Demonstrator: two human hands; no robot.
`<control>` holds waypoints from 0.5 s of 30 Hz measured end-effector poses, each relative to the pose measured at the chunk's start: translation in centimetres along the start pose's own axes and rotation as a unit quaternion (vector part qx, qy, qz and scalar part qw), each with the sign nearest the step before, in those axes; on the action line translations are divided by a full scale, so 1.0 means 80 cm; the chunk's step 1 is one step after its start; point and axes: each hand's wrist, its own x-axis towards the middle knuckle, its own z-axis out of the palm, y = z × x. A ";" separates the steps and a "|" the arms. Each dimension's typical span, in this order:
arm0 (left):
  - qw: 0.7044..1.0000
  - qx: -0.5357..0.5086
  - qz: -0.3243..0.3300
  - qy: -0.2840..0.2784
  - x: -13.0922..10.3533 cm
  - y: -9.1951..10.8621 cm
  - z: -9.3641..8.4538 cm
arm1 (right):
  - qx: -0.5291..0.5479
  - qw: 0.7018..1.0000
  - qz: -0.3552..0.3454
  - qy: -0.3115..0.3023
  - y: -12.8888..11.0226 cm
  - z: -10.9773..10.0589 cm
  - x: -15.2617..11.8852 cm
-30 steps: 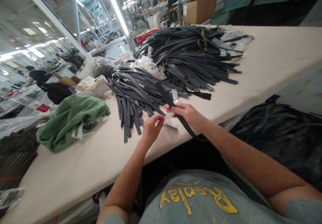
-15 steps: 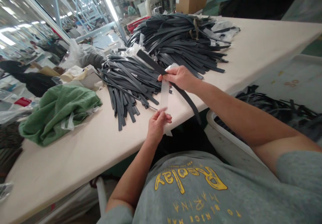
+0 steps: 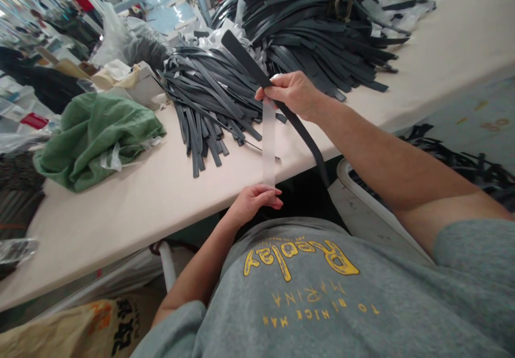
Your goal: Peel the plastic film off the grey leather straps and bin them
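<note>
The left hand (image 3: 257, 199) pinches the clear tape (image 3: 269, 143) low down; at one o'clock from it, the right hand (image 3: 292, 95) grips the tape's upper part and a strap (image 3: 245, 59), slanting eleven to five; from the left hand, cloth (image 3: 96, 138) lies at ten; from the right, a small pile (image 3: 213, 100) at nine, a large pile (image 3: 322, 36) at one.

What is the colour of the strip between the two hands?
The strip is see-through white, clearest in head view.
</note>
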 end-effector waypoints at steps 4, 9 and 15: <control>0.996 0.036 -0.058 -0.050 -0.005 0.012 -0.006 | -0.001 1.000 0.030 -0.007 0.001 0.015 0.000; 0.973 -0.204 0.056 0.089 -0.052 0.073 -0.069 | 0.048 0.986 0.162 0.004 0.020 0.016 -0.013; 0.715 -0.244 0.369 0.541 -0.225 0.198 -0.196 | 0.011 0.976 0.215 -0.023 0.033 -0.017 -0.068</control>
